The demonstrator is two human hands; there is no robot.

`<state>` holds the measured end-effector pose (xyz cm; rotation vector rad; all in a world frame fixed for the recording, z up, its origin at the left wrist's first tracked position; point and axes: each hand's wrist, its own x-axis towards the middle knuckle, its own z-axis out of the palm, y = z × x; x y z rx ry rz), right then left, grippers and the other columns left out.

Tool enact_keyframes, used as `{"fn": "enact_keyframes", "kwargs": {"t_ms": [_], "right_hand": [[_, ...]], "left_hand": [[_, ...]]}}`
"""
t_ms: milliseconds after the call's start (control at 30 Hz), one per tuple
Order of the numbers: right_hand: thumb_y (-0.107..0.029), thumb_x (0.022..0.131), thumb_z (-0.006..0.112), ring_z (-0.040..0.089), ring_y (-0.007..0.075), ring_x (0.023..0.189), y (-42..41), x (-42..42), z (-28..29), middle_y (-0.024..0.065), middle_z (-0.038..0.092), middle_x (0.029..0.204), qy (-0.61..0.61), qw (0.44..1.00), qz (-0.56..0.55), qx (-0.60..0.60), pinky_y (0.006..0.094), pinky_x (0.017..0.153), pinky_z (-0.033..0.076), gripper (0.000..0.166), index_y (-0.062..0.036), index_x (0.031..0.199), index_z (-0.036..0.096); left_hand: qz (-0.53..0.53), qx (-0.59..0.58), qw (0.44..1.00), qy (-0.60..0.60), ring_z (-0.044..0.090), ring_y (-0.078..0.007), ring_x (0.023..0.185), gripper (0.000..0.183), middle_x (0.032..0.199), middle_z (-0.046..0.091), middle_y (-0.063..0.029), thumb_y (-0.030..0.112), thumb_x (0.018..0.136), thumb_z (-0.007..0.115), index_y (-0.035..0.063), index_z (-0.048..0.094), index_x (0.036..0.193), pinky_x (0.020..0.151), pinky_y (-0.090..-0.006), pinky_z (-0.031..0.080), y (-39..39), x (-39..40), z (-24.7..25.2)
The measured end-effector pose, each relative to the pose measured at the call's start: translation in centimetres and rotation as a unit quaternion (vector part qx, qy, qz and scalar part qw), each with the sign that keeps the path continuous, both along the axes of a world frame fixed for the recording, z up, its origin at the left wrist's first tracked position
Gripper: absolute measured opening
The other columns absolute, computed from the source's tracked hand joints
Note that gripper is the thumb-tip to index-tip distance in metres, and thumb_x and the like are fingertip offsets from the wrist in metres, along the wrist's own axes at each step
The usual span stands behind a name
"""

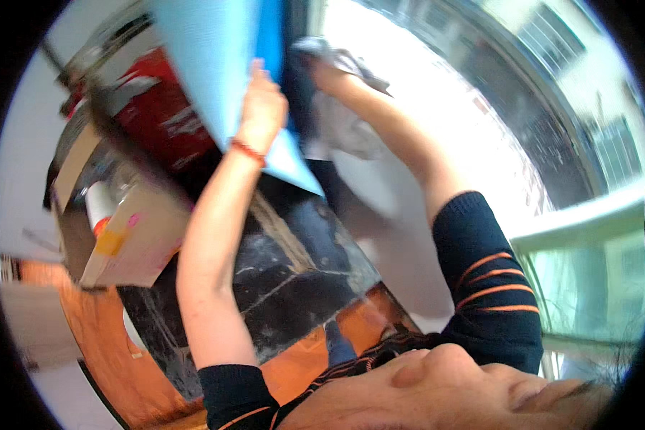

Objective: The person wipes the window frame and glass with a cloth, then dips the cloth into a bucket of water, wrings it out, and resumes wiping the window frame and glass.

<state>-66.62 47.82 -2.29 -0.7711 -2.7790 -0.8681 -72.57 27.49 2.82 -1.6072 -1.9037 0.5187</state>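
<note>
My left hand (262, 110), with a red bead bracelet at the wrist, is against a light-blue panel or sheet (207, 48) near its darker blue edge. Its fingers point away from me; whether they grip the blue piece or only rest on it is unclear. Further right, my right arm stretches out, and my right hand (325, 74) holds a crumpled grey-and-white cloth (363, 67) beside the bright window. Blur hides part of these fingers. Below that hand is a pale, wrinkled fabric-like thing (349, 126).
A scuffed black tabletop (279, 279) with a tan tape strip (282, 231) lies under my left arm. At left are a cardboard box (140, 236) holding a white roll (99, 201), and a red packaged item (156, 107). Orange flooring (102, 328) shows below; a window frame (580, 215) stands right.
</note>
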Motion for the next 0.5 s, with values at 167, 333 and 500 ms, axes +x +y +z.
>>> {"fn": "enact_keyframes", "kwargs": {"t_ms": [167, 333, 500], "right_hand": [[-0.022, 0.088, 0.048, 0.037, 0.0239, 0.125, -6.4, 7.3, -0.7, 0.0110, 0.039, 0.136, 0.017, 0.994, 0.049, -0.101, 0.0472, 0.104, 0.025, 0.045, -0.0102, 0.130, 0.041], [-0.031, 0.086, 0.055, 0.029, 0.0319, 0.129, -14.3, 27.1, 3.6, 0.0133, 0.036, 0.136, 0.058, 0.973, 0.205, -0.093, 0.0481, 0.106, 0.025, 0.058, -0.0143, 0.136, 0.032], [-0.027, 0.093, 0.043, 0.039, 0.0219, 0.124, -21.7, 41.0, 6.5, 0.0093, 0.037, 0.137, -0.032, 0.943, 0.031, -0.331, 0.0380, 0.107, 0.026, 0.051, -0.0141, 0.139, 0.028]], "left_hand": [[0.032, 0.004, 0.999, -0.008, 0.039, -0.0247, 0.125, 0.025, 0.112, 0.059, -0.0084, 0.028, 0.080, 0.059, 0.0136, 0.067, 0.099, 0.111, -0.0494, 0.003, -1.4, -1.4, 0.5], [-0.002, -0.019, 1.000, -0.001, 0.040, -0.0241, 0.125, 0.027, 0.116, 0.059, -0.0098, 0.018, 0.086, 0.045, 0.0109, 0.069, 0.096, 0.111, -0.0486, 0.002, -2.1, -1.6, 1.5], [0.001, -0.038, 0.999, 0.015, 0.036, -0.0237, 0.128, 0.030, 0.120, 0.056, -0.0090, 0.019, 0.088, 0.042, 0.0098, 0.068, 0.099, 0.111, -0.0487, 0.000, -1.6, -2.3, 1.4]]}}
